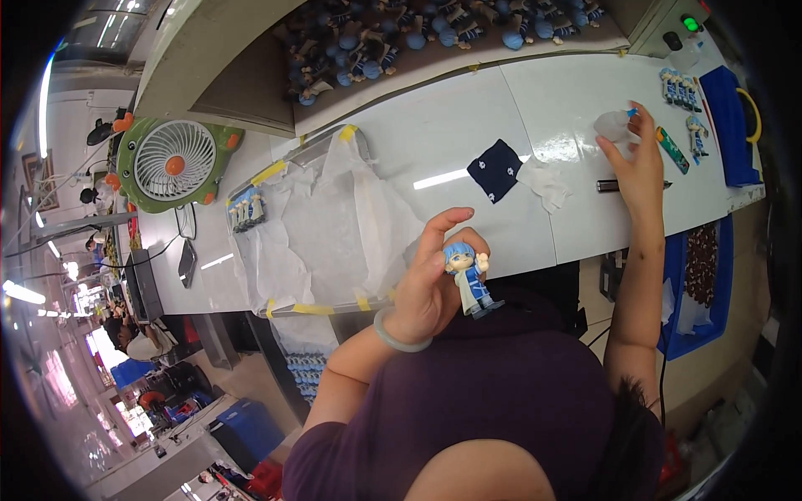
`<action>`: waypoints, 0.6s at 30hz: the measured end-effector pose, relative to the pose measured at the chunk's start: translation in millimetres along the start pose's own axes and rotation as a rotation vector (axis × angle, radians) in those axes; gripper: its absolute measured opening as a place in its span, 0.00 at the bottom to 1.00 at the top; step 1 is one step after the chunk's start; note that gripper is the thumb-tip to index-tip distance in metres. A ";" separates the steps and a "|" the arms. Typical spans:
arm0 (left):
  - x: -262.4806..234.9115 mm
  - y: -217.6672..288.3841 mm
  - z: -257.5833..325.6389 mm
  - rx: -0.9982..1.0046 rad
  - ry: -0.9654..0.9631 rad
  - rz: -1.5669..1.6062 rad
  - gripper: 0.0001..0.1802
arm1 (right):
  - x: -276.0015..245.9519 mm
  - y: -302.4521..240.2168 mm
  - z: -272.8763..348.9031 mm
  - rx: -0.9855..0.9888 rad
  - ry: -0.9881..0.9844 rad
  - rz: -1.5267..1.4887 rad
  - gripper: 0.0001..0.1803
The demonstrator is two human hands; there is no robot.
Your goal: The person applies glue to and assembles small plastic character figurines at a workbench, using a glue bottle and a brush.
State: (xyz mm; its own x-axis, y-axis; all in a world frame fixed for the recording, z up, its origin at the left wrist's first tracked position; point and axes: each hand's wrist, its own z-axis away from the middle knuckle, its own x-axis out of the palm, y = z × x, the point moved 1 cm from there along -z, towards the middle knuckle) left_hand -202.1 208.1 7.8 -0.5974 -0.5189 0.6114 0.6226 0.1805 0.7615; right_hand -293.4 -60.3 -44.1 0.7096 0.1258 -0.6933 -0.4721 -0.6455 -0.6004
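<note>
My left hand (422, 288) is closed on a small figurine (469, 275) with light blue hair, a pale cape and blue clothes, held upright in front of my chest. Farther right, my right hand (639, 167) has its thumb and fingers around a small translucent white bottle (612, 126) with a blue tip, above the white table. Between the hands lie a dark navy cloth (498, 170) with small white marks and a crumpled white tissue (546, 184). A dark pen-like tool (610, 185) rests beside my right wrist, which partly covers it.
A clear tray (313, 310) lined with white sheet holds several figurines (246, 209) at its left end. More figurines fill the shelf (443, 79) and stand at far right (680, 89). Nearby are a green tube (672, 150), a blue bin (728, 125) and a green fan (174, 160).
</note>
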 end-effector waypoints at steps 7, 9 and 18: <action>-7.8 -7.3 -1.8 0.083 -0.085 0.047 0.23 | -33.7 -92.4 72.0 -0.352 -0.371 -0.676 0.28; 1.1 -9.0 -5.9 0.076 -0.035 0.077 0.22 | -25.6 -119.6 80.8 -0.522 -0.429 -0.779 0.26; -4.2 -19.8 -8.4 0.072 -0.034 0.167 0.18 | -11.0 -119.8 91.1 -0.692 -0.294 -0.636 0.24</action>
State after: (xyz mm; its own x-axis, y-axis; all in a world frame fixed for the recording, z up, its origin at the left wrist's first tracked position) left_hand -207.7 199.7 -11.7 -0.5064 -0.4481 0.7367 0.6777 0.3214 0.6614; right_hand -292.3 84.2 -0.9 0.5227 0.7244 -0.4496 0.4293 -0.6792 -0.5953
